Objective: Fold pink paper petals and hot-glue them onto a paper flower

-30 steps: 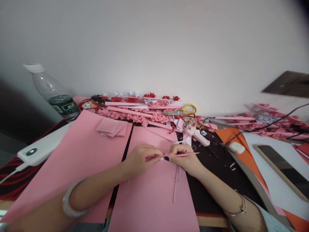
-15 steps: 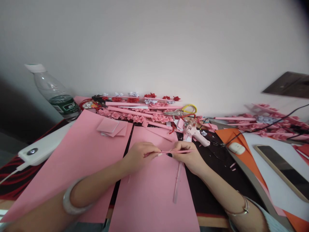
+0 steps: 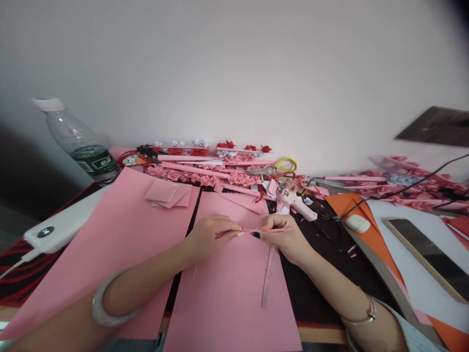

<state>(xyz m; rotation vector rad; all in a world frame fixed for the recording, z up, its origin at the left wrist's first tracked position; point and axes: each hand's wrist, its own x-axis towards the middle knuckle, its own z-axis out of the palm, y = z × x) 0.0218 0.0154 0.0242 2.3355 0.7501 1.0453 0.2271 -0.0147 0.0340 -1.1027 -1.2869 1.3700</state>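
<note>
A thin folded piece of pink paper (image 3: 249, 230) is stretched level between my two hands, seen nearly edge-on. My left hand (image 3: 210, 235) pinches its left end between thumb and fingers. On the other side, my right hand (image 3: 284, 237) grips it near the right end, which pokes out past the fingers. Below them lies a large pink sheet (image 3: 234, 303). A clear glue stick (image 3: 267, 281) rests on that sheet, just under my right hand. Small pink paper squares (image 3: 164, 190) are stacked to the left on another pink sheet (image 3: 120, 234).
Along the wall lie paper flowers (image 3: 205, 178), pink paper tubes (image 3: 198, 170), yellow-handled scissors (image 3: 286, 166) and a glue gun (image 3: 298, 203). At left are a water bottle (image 3: 88, 151) and a white power bank (image 3: 66, 222). A phone (image 3: 428, 252) and an earbud case (image 3: 358, 223) lie right.
The whole view has shifted very slightly. Both hands keep the same pinch on the folded pink paper, and nothing else has visibly moved.
</note>
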